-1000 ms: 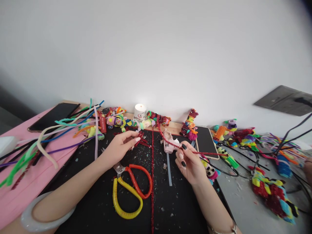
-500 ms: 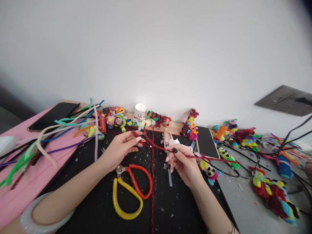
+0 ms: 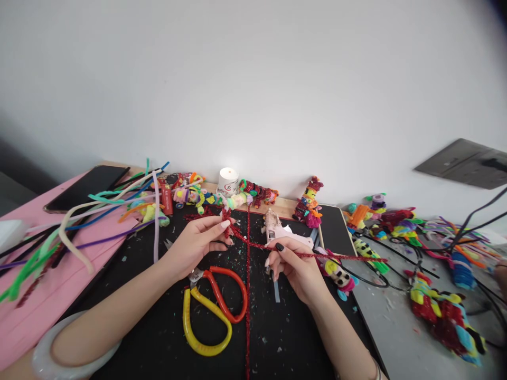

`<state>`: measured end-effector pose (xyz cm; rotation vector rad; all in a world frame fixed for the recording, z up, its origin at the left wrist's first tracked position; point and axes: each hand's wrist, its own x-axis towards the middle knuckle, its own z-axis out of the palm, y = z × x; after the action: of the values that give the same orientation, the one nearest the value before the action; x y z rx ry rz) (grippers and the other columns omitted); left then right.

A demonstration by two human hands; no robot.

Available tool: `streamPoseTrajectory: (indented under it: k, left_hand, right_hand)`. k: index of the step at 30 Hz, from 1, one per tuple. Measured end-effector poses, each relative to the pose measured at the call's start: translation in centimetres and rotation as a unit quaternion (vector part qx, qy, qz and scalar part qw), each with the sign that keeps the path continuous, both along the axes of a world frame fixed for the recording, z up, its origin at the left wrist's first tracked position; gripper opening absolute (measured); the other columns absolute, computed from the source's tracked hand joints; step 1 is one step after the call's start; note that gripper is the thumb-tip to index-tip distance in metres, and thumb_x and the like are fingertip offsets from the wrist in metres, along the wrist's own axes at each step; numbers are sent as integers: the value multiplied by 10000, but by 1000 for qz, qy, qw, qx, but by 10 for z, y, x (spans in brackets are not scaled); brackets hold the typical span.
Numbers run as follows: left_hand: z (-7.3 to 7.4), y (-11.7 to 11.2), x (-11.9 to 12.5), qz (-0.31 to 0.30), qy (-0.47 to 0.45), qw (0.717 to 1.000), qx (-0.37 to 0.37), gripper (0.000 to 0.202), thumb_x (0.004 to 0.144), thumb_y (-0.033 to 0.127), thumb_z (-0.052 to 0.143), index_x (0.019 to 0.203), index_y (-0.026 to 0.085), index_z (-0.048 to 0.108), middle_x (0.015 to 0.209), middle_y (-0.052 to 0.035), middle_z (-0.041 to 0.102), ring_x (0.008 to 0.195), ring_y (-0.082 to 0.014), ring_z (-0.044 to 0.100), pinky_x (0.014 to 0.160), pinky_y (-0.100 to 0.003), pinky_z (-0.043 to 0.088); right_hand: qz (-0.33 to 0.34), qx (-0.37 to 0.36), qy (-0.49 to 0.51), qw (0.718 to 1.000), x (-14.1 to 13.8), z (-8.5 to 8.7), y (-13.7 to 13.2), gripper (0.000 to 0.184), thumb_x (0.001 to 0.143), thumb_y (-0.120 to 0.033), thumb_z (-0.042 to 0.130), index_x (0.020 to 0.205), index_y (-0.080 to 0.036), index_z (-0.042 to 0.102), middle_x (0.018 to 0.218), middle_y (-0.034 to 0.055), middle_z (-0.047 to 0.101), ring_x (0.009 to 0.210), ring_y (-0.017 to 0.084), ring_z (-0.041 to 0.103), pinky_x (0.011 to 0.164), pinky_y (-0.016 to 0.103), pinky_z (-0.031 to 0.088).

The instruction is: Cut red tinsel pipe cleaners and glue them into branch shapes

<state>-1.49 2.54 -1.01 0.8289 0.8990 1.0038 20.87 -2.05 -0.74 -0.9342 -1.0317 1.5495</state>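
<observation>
A sparkly red pipe cleaner (image 3: 340,256) runs from one hand to the other above the black mat (image 3: 166,327). My left hand (image 3: 202,238) pinches its bent, bunched end between thumb and fingers. With thumb and forefinger, my right hand (image 3: 292,264) grips the same strand farther along, and the free end sticks out to the right. Scissors (image 3: 208,311) with one red and one yellow handle lie below my left hand. Just behind my right hand rests a pale glue gun (image 3: 277,228). Another red pipe cleaner (image 3: 248,316) lies lengthwise down the mat.
Loose coloured pipe cleaners (image 3: 79,232) spread over the pink board (image 3: 85,274) at left, beside a phone (image 3: 85,187). A paper cup (image 3: 228,182) and small pipe-cleaner figures (image 3: 309,203) line the wall. More figures (image 3: 443,316) and black cables (image 3: 475,227) sit at right.
The loop of red pipe cleaner that arched above my hands has been pulled down, and the strand between them is now nearly straight. My right hand has barely shifted.
</observation>
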Motion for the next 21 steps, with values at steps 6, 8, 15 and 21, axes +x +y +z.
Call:
streamPoseTrajectory:
  k: [6, 8, 15, 21]
  left_hand:
    - [2, -1, 1, -13, -20, 1000, -8, 170, 730, 274, 752, 804, 169, 641, 671, 36, 597, 603, -80, 607, 555, -168, 528]
    - [2, -1, 1, -22, -25, 999, -8, 172, 727, 267, 754, 783, 165, 627, 656, 40, 590, 602, -81, 606, 546, -163, 523]
    - [5, -11, 9, -73, -19, 997, -18, 209, 724, 280, 755, 750, 140, 602, 640, 34, 594, 593, -82, 616, 563, -168, 530]
    - [7, -18, 16, -139, -11, 990, -25, 223, 750, 313, 731, 782, 138, 596, 631, 17, 626, 585, -83, 618, 553, -156, 508]
  right_hand:
    - [11, -11, -9, 1000, 0, 0, -1, 187, 825, -314, 645, 856, -137, 696, 624, 40, 678, 432, 91, 567, 398, 174, 479]
    - [18, -8, -9, 1000, 0, 0, -1, 182, 815, -314, 656, 859, -141, 690, 615, 33, 674, 415, 83, 550, 378, 162, 459]
    - [12, 33, -47, 998, -7, 0, -6, 239, 708, -172, 740, 936, -199, 673, 725, -3, 675, 462, 79, 566, 380, 160, 476]
    - [-10, 65, -121, 991, -18, -1, -13, 185, 717, -110, 688, 871, -210, 710, 674, -18, 648, 462, 72, 560, 412, 160, 497]
